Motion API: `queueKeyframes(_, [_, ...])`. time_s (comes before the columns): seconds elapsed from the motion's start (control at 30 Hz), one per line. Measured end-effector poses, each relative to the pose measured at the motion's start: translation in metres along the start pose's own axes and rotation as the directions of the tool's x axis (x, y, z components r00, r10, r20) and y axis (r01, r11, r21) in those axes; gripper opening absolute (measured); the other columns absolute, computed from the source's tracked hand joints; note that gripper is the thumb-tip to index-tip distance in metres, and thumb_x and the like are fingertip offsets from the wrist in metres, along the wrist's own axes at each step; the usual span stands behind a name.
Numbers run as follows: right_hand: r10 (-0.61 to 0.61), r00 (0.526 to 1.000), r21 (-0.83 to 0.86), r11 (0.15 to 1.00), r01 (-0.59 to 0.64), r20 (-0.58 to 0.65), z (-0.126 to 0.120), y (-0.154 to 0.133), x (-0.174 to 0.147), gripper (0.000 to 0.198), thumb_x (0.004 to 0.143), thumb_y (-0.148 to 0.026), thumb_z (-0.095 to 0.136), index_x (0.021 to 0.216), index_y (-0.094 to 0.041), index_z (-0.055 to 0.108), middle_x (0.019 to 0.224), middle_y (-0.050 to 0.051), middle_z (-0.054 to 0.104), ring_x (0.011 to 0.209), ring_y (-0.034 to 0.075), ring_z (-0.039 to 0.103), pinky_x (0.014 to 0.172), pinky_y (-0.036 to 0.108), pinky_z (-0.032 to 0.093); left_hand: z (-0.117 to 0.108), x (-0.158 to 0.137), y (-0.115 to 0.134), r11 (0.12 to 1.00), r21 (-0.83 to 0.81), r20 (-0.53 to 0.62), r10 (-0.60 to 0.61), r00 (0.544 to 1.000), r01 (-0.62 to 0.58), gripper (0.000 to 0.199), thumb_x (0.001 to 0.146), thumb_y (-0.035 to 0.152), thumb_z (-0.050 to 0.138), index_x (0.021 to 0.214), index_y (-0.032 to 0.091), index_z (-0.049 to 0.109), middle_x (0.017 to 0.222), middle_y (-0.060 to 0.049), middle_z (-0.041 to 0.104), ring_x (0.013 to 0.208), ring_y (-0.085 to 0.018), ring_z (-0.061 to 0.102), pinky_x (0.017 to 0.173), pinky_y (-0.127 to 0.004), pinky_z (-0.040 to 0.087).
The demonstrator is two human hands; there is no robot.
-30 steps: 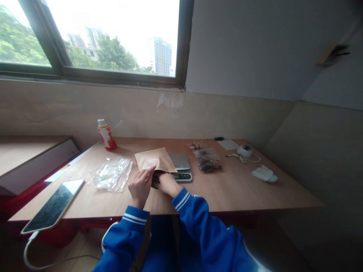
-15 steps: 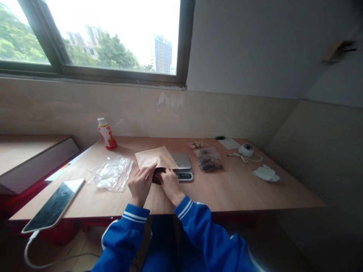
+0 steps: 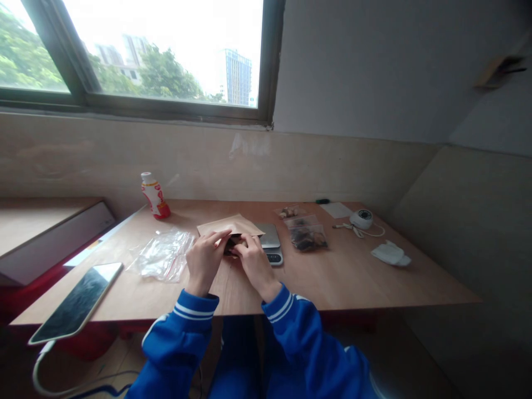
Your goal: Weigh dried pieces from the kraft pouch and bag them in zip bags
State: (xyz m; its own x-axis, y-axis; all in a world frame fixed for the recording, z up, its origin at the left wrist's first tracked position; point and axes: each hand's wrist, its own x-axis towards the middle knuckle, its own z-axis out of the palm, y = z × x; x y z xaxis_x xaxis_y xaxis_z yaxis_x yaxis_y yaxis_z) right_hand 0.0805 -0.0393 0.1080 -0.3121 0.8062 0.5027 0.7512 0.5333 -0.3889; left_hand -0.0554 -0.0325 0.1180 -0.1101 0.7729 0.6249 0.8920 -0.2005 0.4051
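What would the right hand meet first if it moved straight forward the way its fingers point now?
Probably the brown paper pouch, whose near edge the right hand already touches. The kitchen scale lies just behind and right; depth is unclear.

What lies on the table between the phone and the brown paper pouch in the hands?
In the head view, a crumpled clear plastic bag lies between the phone and the brown paper pouch, on the bare wooden table.
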Motion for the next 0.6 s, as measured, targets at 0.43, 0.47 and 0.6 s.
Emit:
queueKeyframes(0.43, [-0.174,0.985,0.019,0.985,0.174,-0.008,-0.021,0.018,0.011,0.022,0.090,-0.018,0.052,0.102,-0.023,0.070,0.122,0.006,0.056,0.116,0.022,0.048,0.103,0.038,0.043,-0.005,0.017,0.003,0.999,0.012,0.036,-0.032,0.999,0.031,0.021,0.085,0.037,0.057,0.096,0.031,0.074,0.095,-0.001,0.074,0.073,-0.018,0.066,0.054,-0.024,0.038])
queueKeyframes(0.47, [-0.179,0.984,0.020,0.984,0.179,-0.018,-0.021,0.020,0.010,0.022,0.090,-0.018,0.052,0.102,-0.024,0.070,0.122,0.005,0.056,0.116,0.022,0.048,0.103,0.038,0.043,-0.005,0.018,0.003,0.999,0.016,0.036,-0.035,0.999,0.034,0.021,0.085,0.036,0.057,0.095,0.032,0.074,0.095,-0.001,0.074,0.074,-0.018,0.066,0.054,-0.024,0.038])
queueKeyframes(0.6, [-0.211,0.974,0.066,0.974,0.217,-0.084,-0.024,0.025,0.008,0.021,0.090,-0.019,0.053,0.099,-0.025,0.070,0.118,0.004,0.058,0.114,0.020,0.050,0.101,0.036,0.045,-0.006,0.020,0.003,0.999,0.024,0.041,-0.040,0.998,0.039,0.020,0.085,0.036,0.057,0.095,0.032,0.074,0.097,0.000,0.074,0.075,-0.018,0.066,0.056,-0.024,0.039])
